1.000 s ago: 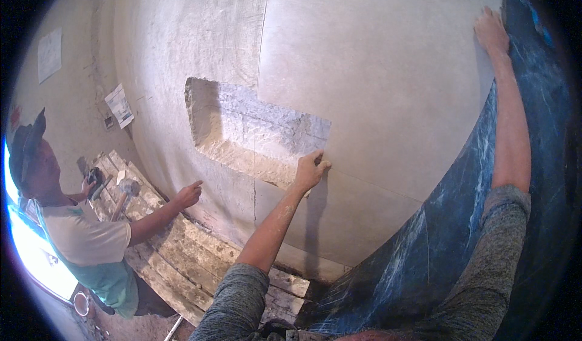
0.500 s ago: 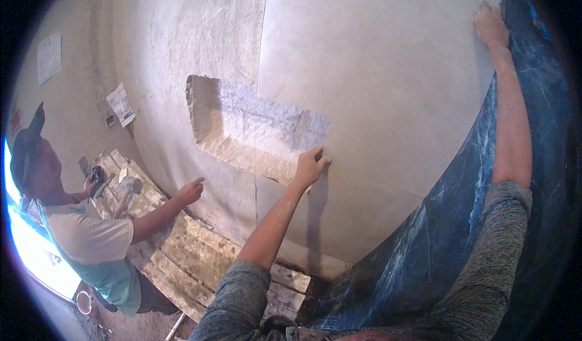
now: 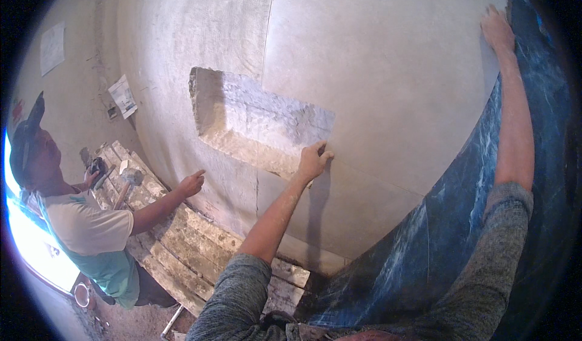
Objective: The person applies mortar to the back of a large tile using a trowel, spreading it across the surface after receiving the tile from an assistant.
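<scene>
A large smooth grey wall tile [image 3: 388, 86] covers the upper right of the wall, its left edge running down to a rough rectangular recess [image 3: 267, 110]. My left hand [image 3: 314, 162] is closed at the recess's lower right corner, thumb and fingers bent at the tile's lower left edge. Part of its grip is hidden behind the fingers. High on the right, my right hand [image 3: 498, 33] lies against the tile's right edge with fingers stretched upward. A thin seam slopes from beside my left hand toward the dark blue marbled surface.
A co-worker [image 3: 85, 213] stands at the left, one hand pointing toward the wall, the other on a dark tool. A mallet [image 3: 128, 183] lies on the plank platform [image 3: 182, 244] below the wall. Dark blue marbled panels [image 3: 418, 244] cover the right side. A bucket [image 3: 83, 295] stands on the floor.
The view has shifted slightly. Both my hands keep their places on the tile, and the co-worker's hand still points toward the wall.
</scene>
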`<state>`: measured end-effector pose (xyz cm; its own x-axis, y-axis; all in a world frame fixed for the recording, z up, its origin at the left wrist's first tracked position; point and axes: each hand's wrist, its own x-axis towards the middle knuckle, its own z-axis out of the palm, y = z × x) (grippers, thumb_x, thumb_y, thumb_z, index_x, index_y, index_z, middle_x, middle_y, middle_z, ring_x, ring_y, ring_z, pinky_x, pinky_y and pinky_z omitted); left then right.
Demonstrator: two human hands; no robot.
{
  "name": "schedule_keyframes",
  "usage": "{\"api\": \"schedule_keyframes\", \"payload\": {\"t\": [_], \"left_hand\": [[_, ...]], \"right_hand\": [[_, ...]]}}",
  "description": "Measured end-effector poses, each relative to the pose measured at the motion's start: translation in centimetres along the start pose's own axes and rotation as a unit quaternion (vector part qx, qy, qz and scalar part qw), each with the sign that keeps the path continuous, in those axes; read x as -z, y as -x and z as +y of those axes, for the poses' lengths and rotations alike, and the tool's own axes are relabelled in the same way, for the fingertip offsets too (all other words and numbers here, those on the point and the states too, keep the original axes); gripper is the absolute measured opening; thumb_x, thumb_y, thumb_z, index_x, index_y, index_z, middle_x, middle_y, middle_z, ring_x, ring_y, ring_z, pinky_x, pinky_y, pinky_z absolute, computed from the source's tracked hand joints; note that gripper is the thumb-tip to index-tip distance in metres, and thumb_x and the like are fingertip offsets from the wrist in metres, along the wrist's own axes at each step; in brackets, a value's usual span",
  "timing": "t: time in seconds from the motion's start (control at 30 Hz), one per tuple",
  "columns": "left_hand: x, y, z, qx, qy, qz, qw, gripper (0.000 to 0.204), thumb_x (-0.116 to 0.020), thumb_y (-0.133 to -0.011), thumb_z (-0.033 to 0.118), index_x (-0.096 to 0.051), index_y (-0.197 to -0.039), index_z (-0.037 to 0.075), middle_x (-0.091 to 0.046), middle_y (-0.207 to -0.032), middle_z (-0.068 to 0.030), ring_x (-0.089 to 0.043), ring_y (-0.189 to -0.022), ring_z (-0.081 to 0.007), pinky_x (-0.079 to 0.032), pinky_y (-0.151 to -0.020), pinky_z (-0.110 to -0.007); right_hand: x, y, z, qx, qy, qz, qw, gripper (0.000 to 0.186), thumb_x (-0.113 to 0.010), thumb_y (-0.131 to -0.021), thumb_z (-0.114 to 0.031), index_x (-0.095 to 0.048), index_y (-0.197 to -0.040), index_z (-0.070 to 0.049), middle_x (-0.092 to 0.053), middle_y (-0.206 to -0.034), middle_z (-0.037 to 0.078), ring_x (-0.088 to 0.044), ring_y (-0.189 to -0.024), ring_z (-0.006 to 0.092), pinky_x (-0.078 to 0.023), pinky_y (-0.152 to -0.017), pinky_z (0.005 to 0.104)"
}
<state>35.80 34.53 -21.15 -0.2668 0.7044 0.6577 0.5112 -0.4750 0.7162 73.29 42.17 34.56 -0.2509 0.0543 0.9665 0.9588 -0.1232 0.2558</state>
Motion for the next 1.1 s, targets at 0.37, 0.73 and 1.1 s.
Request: {"api": "schedule_keyframes", "payload": {"t": [0.37, 0.73, 1.1], "left_hand": [[0.1, -0.4, -2.9, -0.026, 0.005, 0.043, 0.999, 0.030, -0.072, -0.078, 0.014, -0.064, -0.100, -0.004, -0.067, -0.076, -0.0168, -0.064, -0.067, -0.0209, -0.051, -0.066, -0.035], [0.5, -0.1, -1.4, -0.023, 0.023, 0.017, 0.999, 0.017, -0.068, -0.082, 0.012, -0.064, -0.091, -0.002, -0.065, -0.072, -0.0106, -0.061, -0.068, -0.0159, -0.048, -0.065, -0.031], [0.7, -0.5, -2.0, -0.023, 0.028, 0.002, 0.999, 0.019, -0.068, -0.080, 0.011, -0.061, -0.089, -0.003, -0.060, -0.066, -0.0133, -0.056, -0.060, -0.0196, -0.045, -0.060, -0.034]], "right_hand": [[2.1, 1.6, -3.1, 0.000, -0.018, 0.026, 1.000, 0.044, -0.054, -0.084, -0.024, -0.058, -0.124, -0.004, -0.060, -0.122, 0.021, -0.055, -0.117, 0.0357, -0.046, -0.097, 0.0469], [4.1, 0.8, -3.4, 0.010, -0.007, -0.059, 0.998, 0.043, -0.055, -0.083, -0.026, -0.060, -0.120, -0.005, -0.059, -0.125, 0.021, -0.055, -0.120, 0.0338, -0.045, -0.100, 0.0444], [1.8, 0.1, -2.1, -0.007, -0.093, -0.089, 0.992, 0.032, -0.050, -0.087, -0.017, -0.064, -0.111, -0.001, -0.063, -0.115, 0.025, -0.061, -0.109, 0.0381, -0.049, -0.093, 0.0479]]}}
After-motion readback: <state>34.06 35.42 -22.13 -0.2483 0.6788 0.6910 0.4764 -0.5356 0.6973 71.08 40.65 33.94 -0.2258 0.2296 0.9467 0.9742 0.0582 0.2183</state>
